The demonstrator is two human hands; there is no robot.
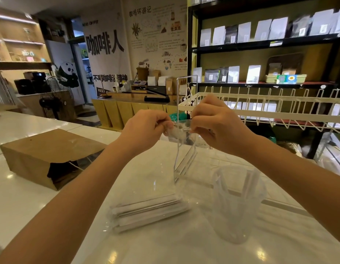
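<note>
My left hand (146, 126) and my right hand (218, 122) are raised above the white counter (22, 197), close together. Both pinch the same small crumpled clear plastic wrapper (177, 131) between fingertips and thumbs. Behind the wrapper stands a clear acrylic sign holder (184, 149), upright on the counter. Below my hands lies a clear bag of paper-wrapped straws (148, 208), flat on the counter. To its right stands a clear plastic cup (237, 204) with a few wrapped straws upright inside.
A brown paper bag (41, 155) lies on its side at the left of the counter. A white wire rack (270, 109) runs along the right behind the counter. Dark shelves with coffee bags (260, 33) fill the back right.
</note>
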